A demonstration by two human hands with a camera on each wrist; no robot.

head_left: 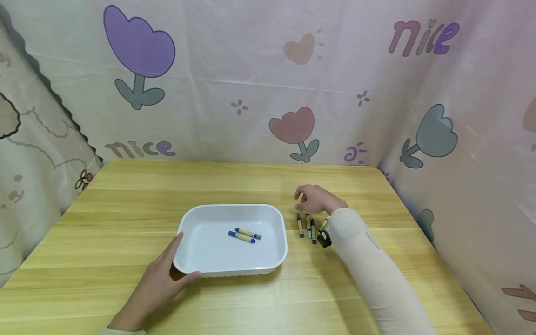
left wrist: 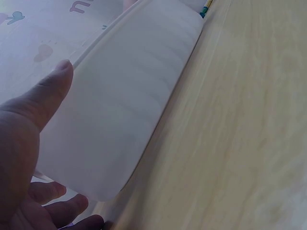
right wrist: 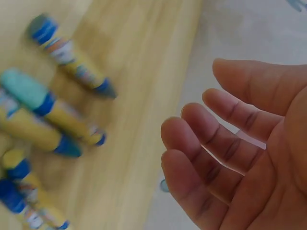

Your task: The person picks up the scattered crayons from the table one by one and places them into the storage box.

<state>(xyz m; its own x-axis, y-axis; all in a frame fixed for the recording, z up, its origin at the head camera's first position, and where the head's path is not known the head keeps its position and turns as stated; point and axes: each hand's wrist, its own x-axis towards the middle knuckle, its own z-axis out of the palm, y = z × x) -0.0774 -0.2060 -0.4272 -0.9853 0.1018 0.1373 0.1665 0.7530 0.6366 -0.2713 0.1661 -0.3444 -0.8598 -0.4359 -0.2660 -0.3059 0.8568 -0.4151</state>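
Observation:
A white plastic tray (head_left: pixel 230 266) stands on the table with two crayons (head_left: pixel 242 237) in yellow wrappers lying inside it. At the tray's near left corner, my left hand (head_left: pixel 157 281) holds it, the thumb along the front rim and the fingers by the left side. Over the table to the right of the tray is my right hand (head_left: pixel 316 199), its fingers loosely bent and nothing in them. Several more yellow-wrapped crayons (right wrist: pixel 72 57) lie just below that hand. Beside them sits a small black object (head_left: pixel 324 238), partly covered by the right sleeve.
The light wood table (head_left: pixel 138 195) reaches back to a pale curtain (head_left: pixel 217 60) printed with flowers. More curtain hangs along the left and right sides of the table.

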